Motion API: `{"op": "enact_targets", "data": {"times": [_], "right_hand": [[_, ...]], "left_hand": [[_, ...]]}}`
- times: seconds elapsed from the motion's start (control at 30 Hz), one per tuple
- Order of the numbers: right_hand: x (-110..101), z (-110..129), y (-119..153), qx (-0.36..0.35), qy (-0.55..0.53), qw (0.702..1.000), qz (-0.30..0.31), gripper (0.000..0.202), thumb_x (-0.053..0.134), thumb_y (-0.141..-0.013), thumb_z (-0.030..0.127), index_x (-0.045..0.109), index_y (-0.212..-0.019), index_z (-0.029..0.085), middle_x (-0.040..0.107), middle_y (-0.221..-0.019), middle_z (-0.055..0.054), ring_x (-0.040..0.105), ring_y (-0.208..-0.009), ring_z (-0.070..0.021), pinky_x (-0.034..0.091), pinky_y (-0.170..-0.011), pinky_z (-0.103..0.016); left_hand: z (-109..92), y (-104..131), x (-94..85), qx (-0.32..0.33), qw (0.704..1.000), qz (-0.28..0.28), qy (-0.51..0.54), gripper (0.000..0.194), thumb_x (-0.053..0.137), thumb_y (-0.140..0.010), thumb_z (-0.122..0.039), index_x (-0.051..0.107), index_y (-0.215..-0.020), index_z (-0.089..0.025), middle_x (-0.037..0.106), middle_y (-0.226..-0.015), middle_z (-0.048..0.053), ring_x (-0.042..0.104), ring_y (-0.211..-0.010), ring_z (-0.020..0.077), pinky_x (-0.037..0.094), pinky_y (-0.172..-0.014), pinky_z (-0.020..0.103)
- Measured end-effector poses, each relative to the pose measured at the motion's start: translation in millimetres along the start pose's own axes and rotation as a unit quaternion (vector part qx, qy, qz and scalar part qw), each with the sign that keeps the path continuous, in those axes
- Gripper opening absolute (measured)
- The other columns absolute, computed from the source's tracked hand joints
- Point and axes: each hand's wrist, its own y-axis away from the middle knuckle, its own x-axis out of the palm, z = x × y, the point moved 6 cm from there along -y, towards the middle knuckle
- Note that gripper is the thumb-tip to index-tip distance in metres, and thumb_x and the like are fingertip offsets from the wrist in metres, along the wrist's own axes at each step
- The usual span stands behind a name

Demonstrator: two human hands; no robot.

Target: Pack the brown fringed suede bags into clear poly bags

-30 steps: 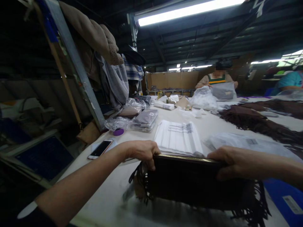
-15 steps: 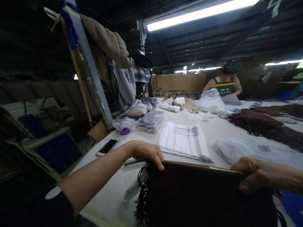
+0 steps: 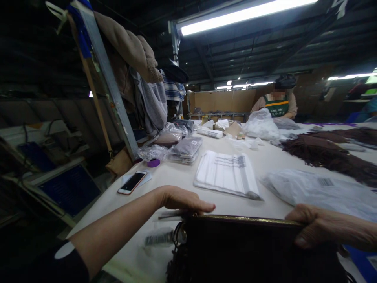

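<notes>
Gripping is seen only on the right side: the right hand is curled over the top right corner of a dark brown fringed pouch, thumb below, fingers clamped on its gold zipper edge. The left hand is laid flat w/ fingers stretched out, resting at the pouch's top left corner, not closed on anything. The pouch is held at the near edge of the white table, upright, fringe hanging at its left side.

Progress, as a judgement: the pouch is not bagged; a clear poly bag lies just beyond it on the right, and a stack of flat bags is waiting farther back, so packing looks to be left. Bagged items are piled far left (apparently done). More fringed pieces lie unpacked far right.

Writing: barcode labels are seen on the bags, unreadable. A smartphone lies left, screen dark.
</notes>
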Motion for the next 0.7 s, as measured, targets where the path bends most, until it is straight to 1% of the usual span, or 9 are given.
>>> {"op": "enact_targets", "data": {"times": [0.07, 0.13, 0.27, 0.37, 0.43, 0.5, 0.57, 0.63, 0.7], "right_hand": [[4.8, -9.8, -2.0, 0.057, -0.036, 0.997, 0.043, 0.016, 0.061, -0.055, 0.032, 0.065, -0.061, 0.017, 0.049, -0.048, 0.004, 0.036, -0.04, -0.0043, 0.021, -0.038, -0.016], [3.5, -11.9, -4.7, 0.06, -0.013, 0.997, 0.046, 0.018, 0.062, -0.055, 0.033, 0.063, -0.063, 0.017, 0.047, -0.05, 0.005, 0.035, -0.042, -0.0049, 0.022, -0.039, -0.018], [-11.2, 2.9, -11.8, 0.002, 0.139, 0.99, -0.003, 0.017, 0.057, -0.062, 0.033, 0.06, -0.068, 0.017, 0.045, -0.055, 0.005, 0.037, -0.049, -0.0074, 0.028, -0.045, -0.02], [-30.4, 22.3, -15.1, -0.014, 0.218, 0.973, -0.069, 0.008, 0.057, -0.064, 0.025, 0.058, -0.065, 0.017, 0.044, -0.055, 0.005, 0.04, -0.053, -0.0091, 0.03, -0.05, -0.021], [-42.3, 37.3, -14.6, -0.027, 0.277, 0.953, -0.118, 0.003, 0.056, -0.065, 0.019, 0.059, -0.066, 0.018, 0.046, -0.056, 0.004, 0.043, -0.056, -0.0103, 0.031, -0.053, -0.022], [-51.5, 50.9, -12.4, -0.041, 0.337, 0.925, -0.17, 0.007, 0.054, -0.068, 0.014, 0.061, -0.069, 0.018, 0.05, -0.058, 0.002, 0.046, -0.058, -0.0116, 0.032, -0.055, -0.023], [-56.6, 60.4, -10.2, -0.051, 0.389, 0.893, -0.221, 0.013, 0.052, -0.072, 0.012, 0.063, -0.073, 0.018, 0.055, -0.06, 0.0, 0.049, -0.06, -0.0133, 0.032, -0.056, -0.024], [-56.2, 65.3, -9.9, -0.063, 0.432, 0.861, -0.261, 0.02, 0.048, -0.075, 0.009, 0.064, -0.082, 0.018, 0.061, -0.068, -0.004, 0.054, -0.065, -0.0158, 0.033, -0.058, -0.025], [-48.8, 65.3, -12.4, -0.083, 0.469, 0.832, -0.285, 0.027, 0.044, -0.078, 0.006, 0.064, -0.091, 0.017, 0.066, -0.079, -0.007, 0.058, -0.073, -0.0183, 0.036, -0.063, -0.027]], "left_hand": [[-0.7, 1.2, 2.4, 0.003, 0.998, -0.034, -0.053, 0.041, 0.081, -0.043, -0.046, 0.064, -0.065, -0.017, 0.054, -0.053, -0.005, 0.047, -0.056, 0.0116, 0.038, -0.054, 0.023], [0.5, 1.0, 0.5, -0.008, 0.99, -0.081, -0.112, 0.032, 0.079, -0.042, -0.026, 0.065, -0.069, -0.018, 0.056, -0.056, -0.007, 0.05, -0.059, 0.0129, 0.039, -0.054, 0.022], [-5.8, 0.8, -21.7, -0.014, 0.96, -0.162, -0.227, 0.016, 0.06, -0.051, -0.015, 0.062, -0.066, -0.017, 0.053, -0.054, -0.007, 0.05, -0.057, 0.0127, 0.036, -0.05, 0.02], [-25.6, 7.7, -46.4, 0.002, 0.923, -0.225, -0.312, 0.008, 0.055, -0.052, -0.011, 0.056, -0.059, -0.017, 0.045, -0.05, -0.007, 0.046, -0.055, 0.012, 0.031, -0.049, 0.021], [-42.6, 17.2, -59.8, 0.013, 0.883, -0.285, -0.372, 0.009, 0.053, -0.056, -0.008, 0.053, -0.057, -0.017, 0.044, -0.051, -0.006, 0.046, -0.057, 0.0122, 0.03, -0.053, 0.023], [-55.9, 27.5, -68.7, 0.015, 0.842, -0.344, -0.415, 0.013, 0.048, -0.062, -0.005, 0.054, -0.06, -0.017, 0.048, -0.055, -0.003, 0.049, -0.06, 0.0136, 0.031, -0.057, 0.025], [-63.8, 36.4, -74.2, 0.007, 0.785, -0.398, -0.474, 0.02, 0.043, -0.069, -0.004, 0.057, -0.068, -0.017, 0.056, -0.064, 0.0, 0.054, -0.065, 0.0155, 0.033, -0.059, 0.026], [-66.8, 41.5, -75.2, 0.004, 0.704, -0.432, -0.565, 0.026, 0.04, -0.074, -0.001, 0.059, -0.078, -0.018, 0.063, -0.075, 0.003, 0.059, -0.071, 0.0171, 0.038, -0.063, 0.026], [-63.6, 40.1, -69.7, 0.025, 0.608, -0.435, -0.664, 0.027, 0.039, -0.078, -0.001, 0.061, -0.083, -0.016, 0.065, -0.081, 0.006, 0.061, -0.074, 0.0189, 0.044, -0.067, 0.028]]}}
